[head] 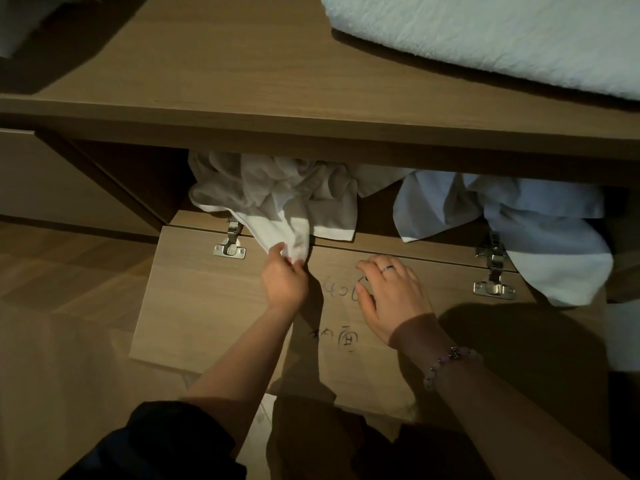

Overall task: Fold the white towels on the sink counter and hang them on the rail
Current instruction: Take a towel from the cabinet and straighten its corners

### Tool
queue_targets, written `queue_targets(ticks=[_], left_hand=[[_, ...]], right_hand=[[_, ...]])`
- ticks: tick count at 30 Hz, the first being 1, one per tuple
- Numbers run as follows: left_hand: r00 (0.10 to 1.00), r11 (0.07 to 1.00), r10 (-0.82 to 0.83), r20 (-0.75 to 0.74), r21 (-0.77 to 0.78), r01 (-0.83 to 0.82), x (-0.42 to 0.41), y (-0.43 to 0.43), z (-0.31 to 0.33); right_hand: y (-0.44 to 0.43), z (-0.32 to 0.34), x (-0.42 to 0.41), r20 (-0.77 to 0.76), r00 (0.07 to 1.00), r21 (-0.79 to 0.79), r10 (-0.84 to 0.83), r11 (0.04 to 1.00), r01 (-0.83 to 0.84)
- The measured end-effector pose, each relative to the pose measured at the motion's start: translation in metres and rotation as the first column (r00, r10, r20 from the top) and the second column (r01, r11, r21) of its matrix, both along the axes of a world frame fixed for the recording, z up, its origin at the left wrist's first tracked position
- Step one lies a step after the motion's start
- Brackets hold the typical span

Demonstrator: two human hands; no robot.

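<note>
You are in a dim room of a home or hotel, not a workshop: a wood-veneer counter [242, 64] carries a thick folded white towel [485, 36], and below it a hinged cabinet door [207, 306] lies open before crumpled white linen [277, 188], above a wood-plank floor [69, 265].

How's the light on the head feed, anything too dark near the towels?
Head view: dim, warm light; a shadow darkens the lowered door below the right hand; the crumpled towel that the left hand pinches is readable; the cupboard recess left of it is nearly black; the folded towel on the counter is brightest.
</note>
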State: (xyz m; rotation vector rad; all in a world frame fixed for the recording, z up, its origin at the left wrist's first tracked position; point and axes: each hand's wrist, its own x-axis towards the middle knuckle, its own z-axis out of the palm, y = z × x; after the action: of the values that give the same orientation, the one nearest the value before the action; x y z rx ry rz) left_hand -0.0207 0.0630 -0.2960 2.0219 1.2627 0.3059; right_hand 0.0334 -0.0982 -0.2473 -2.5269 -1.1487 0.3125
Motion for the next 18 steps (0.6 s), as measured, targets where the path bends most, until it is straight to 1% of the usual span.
queue_targets(ticks=[2, 4, 6, 7, 8, 10, 11, 13, 15, 16, 18], left_hand=[[0.991, 0.993, -0.116, -0.060, -0.021, 0.115, -0.004, -0.003, -0.006], [0.962, 0.959, -0.271, -0.044, -0.103, 0.265, -0.012, -0.008, -0.007], [0.905, 0.887, -0.425, -0.008, -0.203, 0.414, -0.026, -0.010, -0.003], [0.869, 0.836, -0.494, 0.021, -0.261, 0.482, -0.034, -0.012, 0.000], [0.833, 0.770, -0.551, 0.058, -0.351, 0.533, -0.041, -0.017, 0.003], [0.775, 0.597, -0.622, 0.116, -0.570, 0.564, -0.052, -0.031, 0.006], [0.742, 0.515, -0.658, 0.130, -0.641, 0.569, -0.055, -0.036, 0.004], [0.664, 0.402, -0.737, 0.123, -0.710, 0.578, -0.056, -0.041, -0.002], [0.582, 0.332, -0.806, 0.111, -0.729, 0.599, -0.056, -0.038, -0.001], [0.554, 0.317, -0.826, 0.099, -0.733, 0.602, -0.057, -0.036, -0.001], [0.557, 0.310, -0.825, 0.097, -0.745, 0.590, -0.058, -0.033, -0.001]], right_hand=[[0.001, -0.001, 0.000, -0.019, 1.000, -0.004, 0.002, 1.000, -0.002], [0.003, -0.002, 0.000, -0.018, 1.000, 0.012, -0.013, 1.000, 0.013], [0.006, -0.003, -0.001, -0.026, 0.999, 0.016, -0.031, 0.999, 0.031], [0.009, -0.004, -0.001, -0.040, 0.998, 0.015, -0.039, 0.999, 0.039], [0.012, -0.005, -0.002, -0.059, 0.997, 0.013, -0.045, 0.999, 0.046], [0.017, -0.007, -0.004, -0.118, 0.991, 0.000, -0.064, 0.998, 0.064], [0.019, -0.009, -0.006, -0.156, 0.985, -0.009, -0.072, 0.997, 0.072], [0.021, -0.014, -0.010, -0.247, 0.965, -0.027, -0.088, 0.996, 0.083], [0.021, -0.016, -0.010, -0.351, 0.928, -0.040, -0.122, 0.992, 0.116], [0.020, -0.016, -0.009, -0.385, 0.912, -0.045, -0.143, 0.990, 0.137], [0.019, -0.016, -0.008, -0.411, 0.895, -0.047, -0.174, 0.984, 0.170]])
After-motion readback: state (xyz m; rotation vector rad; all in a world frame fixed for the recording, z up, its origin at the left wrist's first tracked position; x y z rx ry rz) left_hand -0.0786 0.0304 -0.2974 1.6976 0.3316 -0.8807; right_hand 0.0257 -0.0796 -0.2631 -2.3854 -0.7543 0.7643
